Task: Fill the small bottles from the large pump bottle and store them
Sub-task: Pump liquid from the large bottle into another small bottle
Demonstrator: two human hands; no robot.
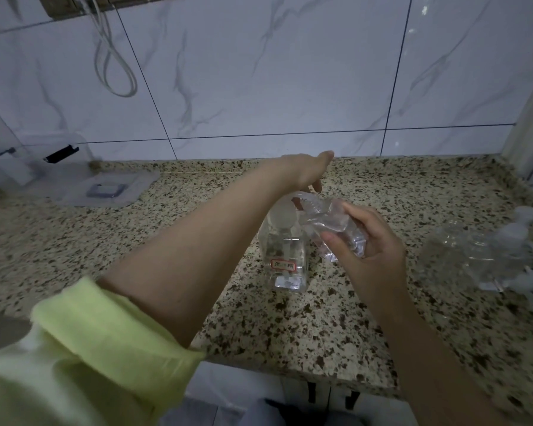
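Observation:
The large clear pump bottle (285,256) stands upright mid-counter, with a red-bordered label low on its front. My left hand (308,172) hangs over its top, wrist bent and fingers pointing down onto the pump head, which the hand mostly hides. My right hand (370,250) grips a small clear bottle (333,224), tilted with its threaded neck toward the pump spout. More small clear bottles and white pump caps (486,253) lie blurred on the counter at the right.
A speckled granite counter (166,241) runs to a marble-tiled wall. At the far left sit a clear plastic storage box (28,161) and its flat lid (105,187). A white cable (114,66) hangs on the wall. The counter's front edge lies near my body.

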